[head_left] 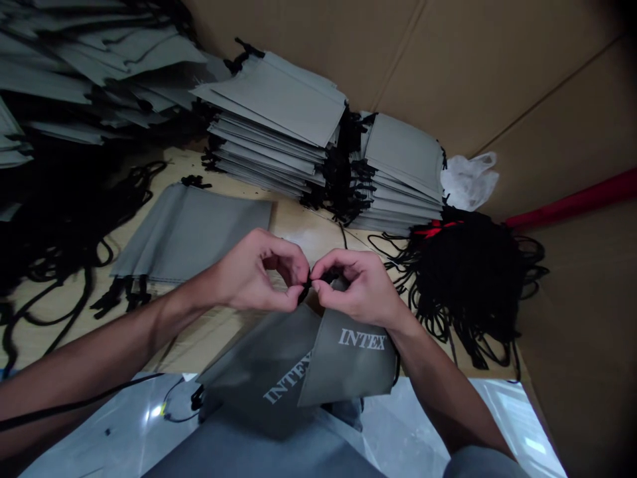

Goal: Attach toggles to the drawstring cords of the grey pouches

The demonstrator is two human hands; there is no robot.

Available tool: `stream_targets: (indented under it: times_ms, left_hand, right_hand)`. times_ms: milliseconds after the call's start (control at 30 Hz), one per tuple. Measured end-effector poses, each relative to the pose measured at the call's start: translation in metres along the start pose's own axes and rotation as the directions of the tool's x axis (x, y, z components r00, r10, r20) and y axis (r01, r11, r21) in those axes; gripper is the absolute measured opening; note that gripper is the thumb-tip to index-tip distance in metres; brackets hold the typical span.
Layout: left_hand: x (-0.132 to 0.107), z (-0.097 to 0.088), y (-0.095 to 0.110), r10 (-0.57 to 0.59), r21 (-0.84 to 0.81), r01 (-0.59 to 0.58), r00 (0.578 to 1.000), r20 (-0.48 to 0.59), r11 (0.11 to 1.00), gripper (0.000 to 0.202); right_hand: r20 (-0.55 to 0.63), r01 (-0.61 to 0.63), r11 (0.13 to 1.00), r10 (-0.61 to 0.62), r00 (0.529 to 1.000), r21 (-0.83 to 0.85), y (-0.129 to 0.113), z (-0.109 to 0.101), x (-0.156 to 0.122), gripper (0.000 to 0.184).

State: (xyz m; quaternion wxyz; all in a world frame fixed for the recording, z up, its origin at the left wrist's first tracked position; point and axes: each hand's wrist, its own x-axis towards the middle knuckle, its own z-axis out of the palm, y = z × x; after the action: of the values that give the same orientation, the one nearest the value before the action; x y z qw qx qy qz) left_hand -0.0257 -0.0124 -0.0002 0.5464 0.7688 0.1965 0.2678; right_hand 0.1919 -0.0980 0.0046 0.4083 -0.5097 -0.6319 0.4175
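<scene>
My left hand (271, 272) and my right hand (351, 282) meet fingertip to fingertip over the table's front edge. Both pinch a short stretch of black cord (307, 284) between thumb and forefinger. Below them hangs a grey drawstring bag (351, 365) with white INTEX lettering. A second grey INTEX bag (263, 358) lies under and to the left of it, above my lap. Whether the pinched cord is knotted is too small to tell.
Two piles of grey bags (293, 99) (405, 153) stand at the back. A few flat bags (199, 229) lie left. Black cords (468, 279) are heaped right, with more cords (64, 232) left. A crumpled clear plastic bag (468, 179) sits by the cardboard wall (497, 73).
</scene>
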Motion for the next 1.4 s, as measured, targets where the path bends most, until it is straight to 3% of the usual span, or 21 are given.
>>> stream_targets:
  times_ms: [67, 133, 233, 300, 367, 433, 600, 667, 733, 800, 900, 1000, 1067, 1133, 1233, 1333, 1400]
  left_hand:
    - [0.001, 0.000, 0.000, 0.042, 0.072, -0.040, 0.999, -0.023, 0.997, 0.005]
    - [0.001, -0.001, 0.000, 0.154, 0.273, -0.140, 0.988, -0.032, 0.952, 0.003]
    - [-0.001, -0.003, -0.004, 0.386, 0.596, -0.327, 0.922, 0.031, 0.734, 0.008]
    - [-0.002, -0.003, -0.007, 0.499, 0.674, -0.422, 0.862, 0.091, 0.606, 0.008]
    - [-0.003, -0.002, -0.009, 0.547, 0.686, -0.467, 0.829, 0.119, 0.558, 0.007]
    - [-0.003, -0.001, -0.007, 0.531, 0.665, -0.442, 0.843, 0.080, 0.602, 0.008]
    - [-0.001, 0.000, 0.003, 0.335, 0.327, -0.288, 0.937, -0.096, 0.900, 0.015]
    - [0.000, 0.000, 0.005, 0.258, 0.184, -0.234, 0.959, -0.119, 0.955, 0.014]
    - [0.001, 0.001, 0.006, 0.245, 0.173, -0.221, 0.960, -0.133, 0.960, 0.012]
    - [0.001, 0.001, 0.004, 0.321, 0.323, -0.265, 0.938, -0.131, 0.908, 0.010]
    - [0.000, 0.000, -0.001, 0.489, 0.590, -0.373, 0.872, -0.042, 0.716, 0.010]
    - [-0.001, 0.000, -0.007, 0.570, 0.698, -0.450, 0.819, 0.074, 0.557, 0.008]
    - [-0.002, 0.000, -0.009, 0.578, 0.711, -0.466, 0.810, 0.102, 0.527, 0.007]
    - [-0.002, 0.000, -0.006, 0.563, 0.690, -0.433, 0.825, 0.045, 0.580, 0.009]
    - [-0.001, 0.003, 0.001, 0.454, 0.548, -0.324, 0.884, -0.116, 0.771, 0.013]
    - [0.001, 0.004, 0.007, 0.267, 0.248, -0.213, 0.940, -0.211, 0.945, 0.013]
    - [0.004, 0.005, 0.007, 0.122, 0.016, -0.122, 0.969, -0.217, 0.992, 0.010]
  right_hand:
    - [-0.019, 0.001, 1.000, -0.001, 1.000, 0.005, 0.001, -0.001, 0.001, 0.009]
    - [-0.061, 0.009, 0.999, -0.012, 0.998, -0.052, 0.002, -0.001, 0.001, 0.008]
    - [-0.124, 0.035, 0.982, -0.059, 0.991, -0.184, -0.001, -0.001, 0.000, 0.006]
    - [-0.140, 0.064, 0.965, -0.102, 0.985, -0.253, -0.004, 0.000, -0.002, 0.007]
    - [-0.141, 0.106, 0.946, -0.155, 0.978, -0.305, -0.006, 0.001, -0.003, 0.009]
    - [-0.131, 0.154, 0.931, -0.207, 0.970, -0.331, -0.007, 0.002, -0.003, 0.010]
    - [-0.132, 0.166, 0.967, -0.193, 0.972, -0.192, -0.004, 0.002, -0.002, 0.012]
    - [-0.145, 0.139, 0.985, -0.154, 0.977, -0.105, -0.002, 0.002, -0.002, 0.011]
    - [-0.168, 0.126, 0.990, -0.136, 0.976, -0.069, -0.001, 0.002, -0.001, 0.010]
    - [-0.204, 0.125, 0.986, -0.145, 0.968, -0.106, 0.001, 0.002, -0.001, 0.011]
    - [-0.230, 0.145, 0.957, -0.204, 0.952, -0.250, 0.001, 0.002, -0.002, 0.014]
    - [-0.200, 0.219, 0.892, -0.316, 0.928, -0.395, -0.002, 0.002, -0.002, 0.015]
    - [-0.166, 0.280, 0.849, -0.387, 0.907, -0.448, -0.005, 0.002, -0.001, 0.013]
    - [-0.149, 0.313, 0.829, -0.421, 0.895, -0.463, -0.007, 0.003, -0.001, 0.013]
    - [-0.190, 0.279, 0.865, -0.383, 0.904, -0.417, -0.006, 0.004, -0.002, 0.015]
    - [-0.248, 0.219, 0.927, -0.299, 0.921, -0.305, -0.001, 0.005, -0.004, 0.016]
    - [-0.287, 0.201, 0.943, -0.276, 0.917, -0.264, 0.002, 0.005, -0.004, 0.015]
